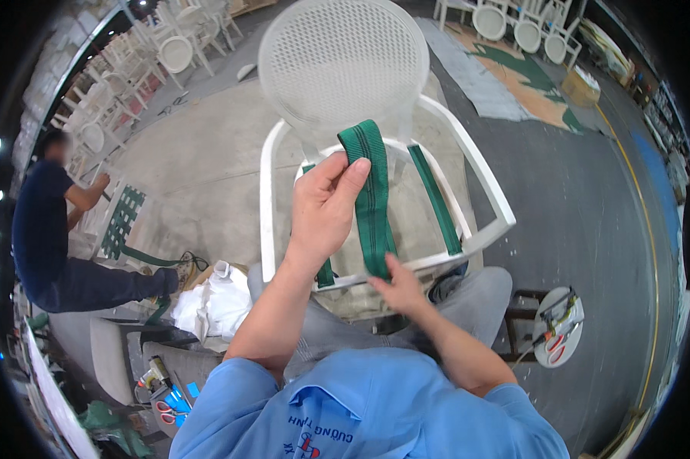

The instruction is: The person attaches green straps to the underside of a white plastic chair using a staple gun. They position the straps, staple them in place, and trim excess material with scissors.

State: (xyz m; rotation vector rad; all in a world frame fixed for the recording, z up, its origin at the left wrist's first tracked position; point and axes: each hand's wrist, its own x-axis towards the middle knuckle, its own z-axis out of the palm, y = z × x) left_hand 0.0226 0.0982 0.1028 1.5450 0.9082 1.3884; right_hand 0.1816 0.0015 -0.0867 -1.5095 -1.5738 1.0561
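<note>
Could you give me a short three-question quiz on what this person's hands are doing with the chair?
1. True or false: the left hand holds the green webbing strap up in a folded loop above the white chair frame.
2. Where does the right hand touch the strap? A) at the loop's top B) at its lower end, by the seat's front rail C) nowhere
3. Fill in: the round stool at the person's right carries red-handled ____.

Key: 1 true. 2 B. 3 scissors, beside other small tools too small to tell.
</note>
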